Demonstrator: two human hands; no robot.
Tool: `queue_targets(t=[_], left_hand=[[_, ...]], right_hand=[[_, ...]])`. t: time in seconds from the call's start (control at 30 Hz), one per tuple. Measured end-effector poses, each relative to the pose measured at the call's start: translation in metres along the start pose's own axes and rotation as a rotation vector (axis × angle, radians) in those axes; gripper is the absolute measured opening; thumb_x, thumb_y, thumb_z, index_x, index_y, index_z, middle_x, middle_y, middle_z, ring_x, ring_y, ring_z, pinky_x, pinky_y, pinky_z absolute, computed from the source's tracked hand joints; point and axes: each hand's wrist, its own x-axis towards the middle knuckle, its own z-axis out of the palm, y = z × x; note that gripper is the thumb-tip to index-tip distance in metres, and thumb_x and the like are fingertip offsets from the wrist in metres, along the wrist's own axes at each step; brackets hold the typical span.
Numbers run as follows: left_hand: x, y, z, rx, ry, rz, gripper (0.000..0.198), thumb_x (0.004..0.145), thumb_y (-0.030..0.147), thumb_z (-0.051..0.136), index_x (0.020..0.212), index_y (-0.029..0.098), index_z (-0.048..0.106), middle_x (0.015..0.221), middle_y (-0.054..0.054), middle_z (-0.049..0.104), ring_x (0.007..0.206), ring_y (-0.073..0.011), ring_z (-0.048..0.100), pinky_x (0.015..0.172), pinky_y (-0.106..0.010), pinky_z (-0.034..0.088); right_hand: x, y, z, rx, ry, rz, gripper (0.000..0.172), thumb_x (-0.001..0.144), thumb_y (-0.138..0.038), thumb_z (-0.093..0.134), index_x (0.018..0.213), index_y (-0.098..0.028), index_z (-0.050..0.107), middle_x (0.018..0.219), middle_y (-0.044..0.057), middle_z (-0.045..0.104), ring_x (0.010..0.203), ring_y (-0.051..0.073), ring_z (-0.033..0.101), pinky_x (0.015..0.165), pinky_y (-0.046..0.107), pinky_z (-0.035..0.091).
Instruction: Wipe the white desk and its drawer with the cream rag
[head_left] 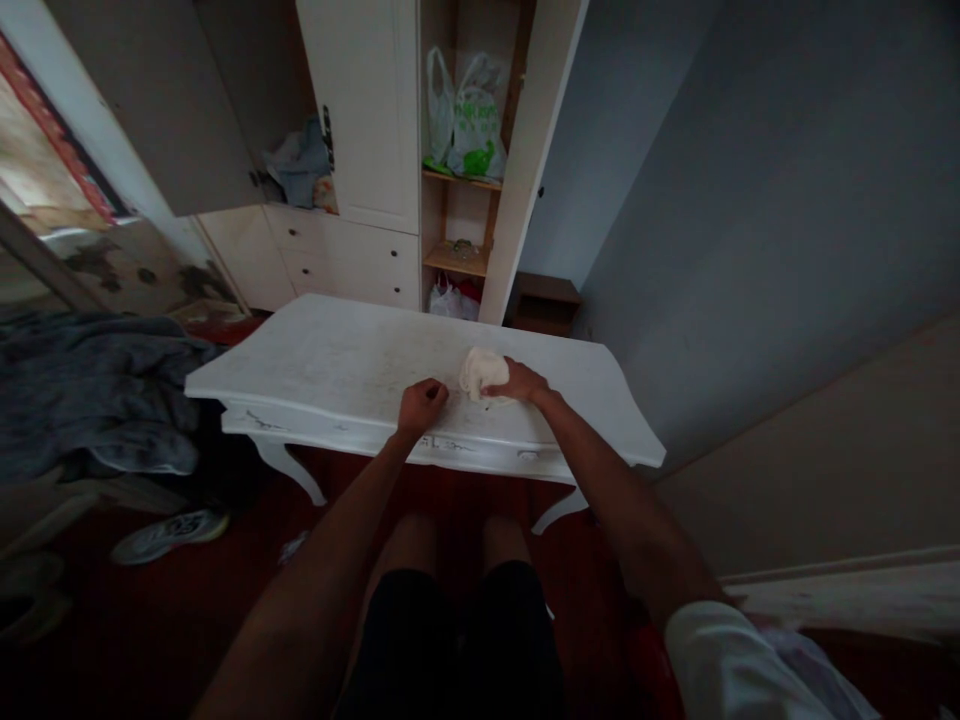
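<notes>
While right hand [520, 381] grips pale cloth [480, 371], left hand [422, 405] loosely fisted, white table [360, 345] beneath

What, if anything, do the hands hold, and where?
The right hand holds a pale cloth by its right side; whether the curled left hand holds anything cannot be told.

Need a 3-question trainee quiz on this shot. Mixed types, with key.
1. Which hand holds the cream cloth? A) left; B) right; C) both.
2. True or false: the cabinet is fully shut.
3. Fill in: the plastic bag with green print stands on a wooden ____.

Key:
1. B: the right hand has it on the white table; the left hand is apart from it.
2. False: the right-hand door stands open.
3. Shelf.
</notes>
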Motion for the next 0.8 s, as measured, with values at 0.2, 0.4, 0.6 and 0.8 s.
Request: queue_targets(t=[0.2, 0.4, 0.6, 0.8], left_hand=[[0.0, -0.002, 0.0, 0.011, -0.001, 0.025, 0.029, 0.084, 0.035, 0.049, 0.078, 0.016, 0.071, 0.075, -0.006, 0.072, 0.07, -0.0166, 0.065, 0.071, -0.025, 0.048], [0.0, 0.0, 0.002, 0.016, 0.02, 0.02, 0.029, 0.083, 0.034, 0.05, 0.079, 0.016, 0.072, 0.078, -0.007, 0.072, 0.073, -0.0178, 0.065, 0.071, -0.026, 0.047], [-0.003, 0.001, 0.001, 0.004, 0.027, 0.042, 0.031, 0.084, 0.035, 0.049, 0.077, 0.015, 0.071, 0.074, -0.008, 0.071, 0.069, -0.0175, 0.063, 0.069, -0.027, 0.046], [-0.006, 0.003, 0.0, -0.112, 0.098, 0.005, 0.024, 0.08, 0.035, 0.055, 0.072, 0.017, 0.069, 0.07, -0.005, 0.069, 0.067, -0.016, 0.061, 0.069, -0.026, 0.046]], right_hand=[[-0.018, 0.011, -0.005, -0.239, 0.16, 0.09, 0.046, 0.082, -0.048, 0.063, 0.12, -0.022, 0.06, 0.121, 0.011, 0.068, 0.104, 0.028, 0.065, 0.082, 0.034, 0.049], [-0.062, 0.084, -0.022, -0.249, 0.355, 0.244, 0.044, 0.084, -0.044, 0.061, 0.12, -0.02, 0.059, 0.119, 0.012, 0.067, 0.102, 0.029, 0.064, 0.081, 0.035, 0.048], [-0.109, 0.168, -0.023, -0.024, 0.664, 0.331, 0.049, 0.076, -0.041, 0.066, 0.117, -0.015, 0.062, 0.115, 0.016, 0.068, 0.103, 0.033, 0.063, 0.088, 0.041, 0.049], [-0.12, 0.192, -0.002, 0.371, 0.946, 0.241, 0.057, 0.071, -0.048, 0.068, 0.116, -0.014, 0.062, 0.113, 0.016, 0.07, 0.103, 0.03, 0.065, 0.091, 0.044, 0.051]])
